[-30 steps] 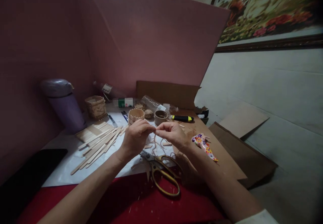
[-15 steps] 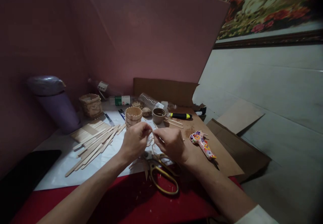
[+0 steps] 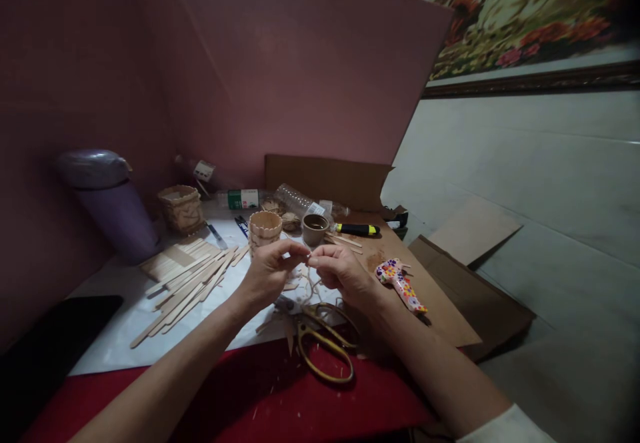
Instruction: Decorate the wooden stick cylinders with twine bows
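My left hand (image 3: 273, 271) and my right hand (image 3: 343, 271) meet fingertip to fingertip, each closed in a pinch. A thin strand of twine (image 3: 312, 284) hangs from the pinched tips toward the table; its end is too small to make out. Just below them lie large scissors (image 3: 325, 356) with gold handles, their blades pointing away. Behind my left hand stands a small wooden cup (image 3: 265, 226) with a scalloped rim. A grey-brown pot (image 3: 315, 230) of dark contents is behind my right hand.
Craft sticks (image 3: 193, 293) fan out at left on the white sheet (image 3: 105, 333). A purple tumbler (image 3: 113, 210), a woven-look wooden box (image 3: 180, 210) and plastic bottles (image 3: 295, 198) stand or lie behind. At right are a flowered glue gun (image 3: 401, 284) and a yellow-black utility knife (image 3: 357, 229).
My hands have turned slightly, and the fingertips now touch in a flatter pinch, a little further right. More of the twine and scissors shows beneath them.
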A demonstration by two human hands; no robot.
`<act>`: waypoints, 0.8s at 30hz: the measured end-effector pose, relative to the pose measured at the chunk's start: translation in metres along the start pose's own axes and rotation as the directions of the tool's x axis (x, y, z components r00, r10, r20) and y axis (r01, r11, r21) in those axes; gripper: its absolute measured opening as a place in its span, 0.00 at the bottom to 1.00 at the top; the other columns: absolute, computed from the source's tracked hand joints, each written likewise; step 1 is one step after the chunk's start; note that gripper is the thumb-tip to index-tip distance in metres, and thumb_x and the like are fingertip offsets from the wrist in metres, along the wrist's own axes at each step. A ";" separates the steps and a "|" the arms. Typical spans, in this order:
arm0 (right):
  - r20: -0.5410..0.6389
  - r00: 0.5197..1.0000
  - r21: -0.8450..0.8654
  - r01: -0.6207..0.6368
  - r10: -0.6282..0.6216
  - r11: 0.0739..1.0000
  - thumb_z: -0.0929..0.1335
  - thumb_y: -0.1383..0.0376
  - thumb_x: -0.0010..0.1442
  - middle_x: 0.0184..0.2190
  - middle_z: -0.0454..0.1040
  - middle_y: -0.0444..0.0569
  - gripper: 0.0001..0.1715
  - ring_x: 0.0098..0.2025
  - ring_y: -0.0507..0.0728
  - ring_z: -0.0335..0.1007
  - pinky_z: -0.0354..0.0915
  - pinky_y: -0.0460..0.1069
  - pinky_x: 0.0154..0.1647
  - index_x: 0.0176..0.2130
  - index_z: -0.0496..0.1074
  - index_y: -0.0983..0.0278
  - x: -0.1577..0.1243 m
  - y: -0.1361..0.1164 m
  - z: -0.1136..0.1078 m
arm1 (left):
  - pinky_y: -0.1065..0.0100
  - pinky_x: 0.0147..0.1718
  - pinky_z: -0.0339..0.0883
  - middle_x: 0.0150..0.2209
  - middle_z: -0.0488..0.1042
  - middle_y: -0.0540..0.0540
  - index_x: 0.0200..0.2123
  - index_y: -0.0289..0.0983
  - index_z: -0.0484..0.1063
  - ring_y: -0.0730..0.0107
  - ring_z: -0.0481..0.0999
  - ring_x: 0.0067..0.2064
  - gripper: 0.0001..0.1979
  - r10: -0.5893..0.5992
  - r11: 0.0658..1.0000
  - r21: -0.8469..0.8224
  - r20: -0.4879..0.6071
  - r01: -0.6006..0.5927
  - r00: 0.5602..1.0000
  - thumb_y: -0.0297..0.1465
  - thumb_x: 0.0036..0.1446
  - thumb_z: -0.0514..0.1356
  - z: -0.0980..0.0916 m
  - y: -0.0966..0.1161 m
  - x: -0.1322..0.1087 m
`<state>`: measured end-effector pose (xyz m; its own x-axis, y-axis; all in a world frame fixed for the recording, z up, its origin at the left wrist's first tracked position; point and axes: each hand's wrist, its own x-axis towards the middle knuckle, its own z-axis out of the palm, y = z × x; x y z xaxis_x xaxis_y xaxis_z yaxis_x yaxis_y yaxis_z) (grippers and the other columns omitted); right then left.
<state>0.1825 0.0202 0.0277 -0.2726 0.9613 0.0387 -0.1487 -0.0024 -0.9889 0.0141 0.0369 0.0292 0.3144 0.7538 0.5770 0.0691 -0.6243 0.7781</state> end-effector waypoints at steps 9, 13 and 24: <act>-0.041 0.996 -0.145 0.078 -0.085 0.986 0.72 0.58 0.48 0.15 0.57 0.36 0.14 0.17 0.45 0.44 0.42 0.44 0.17 0.24 0.68 0.65 -0.001 0.001 0.002 | 0.71 0.30 0.65 0.27 0.76 0.48 0.29 0.37 0.74 0.71 0.74 0.30 0.06 0.140 0.949 0.289 -0.023 -0.127 0.990 0.25 0.56 0.58 0.000 -0.012 -0.002; -0.077 0.971 -0.304 0.191 -0.224 0.933 0.71 0.57 0.49 0.21 0.64 0.40 0.14 0.23 0.48 0.55 0.52 0.44 0.22 0.25 0.69 0.65 -0.001 0.002 0.006 | 0.70 0.31 0.63 0.27 0.75 0.48 0.29 0.37 0.72 0.70 0.73 0.30 0.06 0.140 0.913 0.387 -0.002 -0.128 0.990 0.25 0.58 0.57 -0.001 -0.016 -0.004; 0.012 0.881 -0.650 0.366 -0.473 0.666 0.66 0.65 0.57 0.23 0.68 0.43 0.07 0.25 0.50 0.58 0.56 0.45 0.27 0.30 0.72 0.65 -0.012 0.007 0.008 | 0.71 0.26 0.57 0.22 0.64 0.52 0.24 0.38 0.62 0.73 0.63 0.25 0.13 -0.118 0.976 0.191 0.049 0.106 0.992 0.33 0.62 0.52 0.001 0.000 -0.006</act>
<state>0.1772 0.0066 0.0214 -0.1812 0.8450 0.5031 0.4187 0.5292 -0.7380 0.0134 0.0320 0.0252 0.3499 0.8111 0.4687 0.2816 -0.5682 0.7732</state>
